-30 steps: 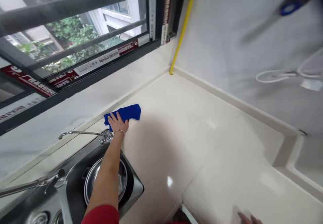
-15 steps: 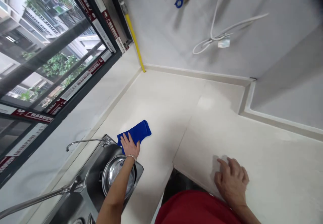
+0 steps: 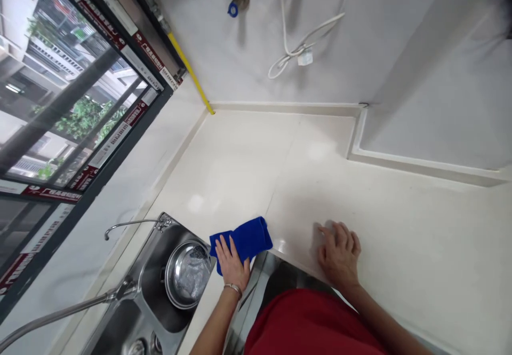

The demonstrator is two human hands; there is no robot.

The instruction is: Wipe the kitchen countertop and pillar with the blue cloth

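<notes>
My left hand (image 3: 233, 265) lies flat with fingers spread on a folded blue cloth (image 3: 251, 237). The cloth rests on the cream countertop (image 3: 232, 157) by its front edge, near the inner corner and just right of the sink. A bracelet circles my left wrist. Farther right, my right hand (image 3: 340, 253) rests on the countertop with its fingers loosely bent and apart, and nothing is in it.
On the left is a steel sink (image 3: 148, 269) with a metal pot (image 3: 188, 275) inside. A thin faucet (image 3: 132, 222) and a larger spout (image 3: 60, 312) reach over toward the window. A yellow pipe (image 3: 192, 75) meets the back corner. White cable (image 3: 296, 50) hangs on the wall.
My left hand has slid the blue cloth right and nearer to me, from beside the sink's corner to the counter's front edge. My right hand stays on the countertop. The view has shifted.
</notes>
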